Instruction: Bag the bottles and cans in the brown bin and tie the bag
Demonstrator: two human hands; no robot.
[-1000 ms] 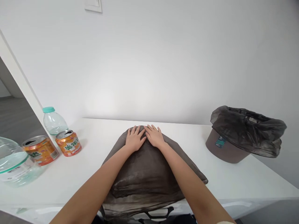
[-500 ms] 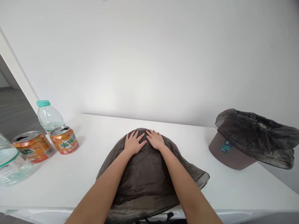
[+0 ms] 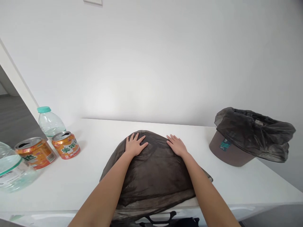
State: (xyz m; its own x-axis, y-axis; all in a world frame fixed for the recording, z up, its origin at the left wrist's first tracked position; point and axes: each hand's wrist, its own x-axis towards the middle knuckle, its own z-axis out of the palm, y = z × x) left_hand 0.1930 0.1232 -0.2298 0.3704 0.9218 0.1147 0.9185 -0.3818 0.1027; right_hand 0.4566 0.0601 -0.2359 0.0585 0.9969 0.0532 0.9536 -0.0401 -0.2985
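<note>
A dark, see-through plastic bag (image 3: 158, 173) is draped over something low and rounded at the middle of the table, its near edge hanging past the front. What lies beneath it cannot be made out. On the bag's far left rests my left hand (image 3: 134, 145), palm down with fingers spread. My right hand (image 3: 176, 145) lies flat near the bag's far right edge, fingers stretched out. Neither hand grips anything.
At right stands a brown bin (image 3: 233, 153) lined with a dark bag (image 3: 255, 134). To the left are two orange cans (image 3: 66, 146), a bottle with a teal cap (image 3: 50, 123) and another clear bottle (image 3: 16, 171). A white wall (image 3: 151, 63) rises behind the table (image 3: 90, 135).
My right hand has slid to the right across the bag, smoothing it and widening the gap to my left hand. My left hand stays nearly in place. The view has shifted slightly.
</note>
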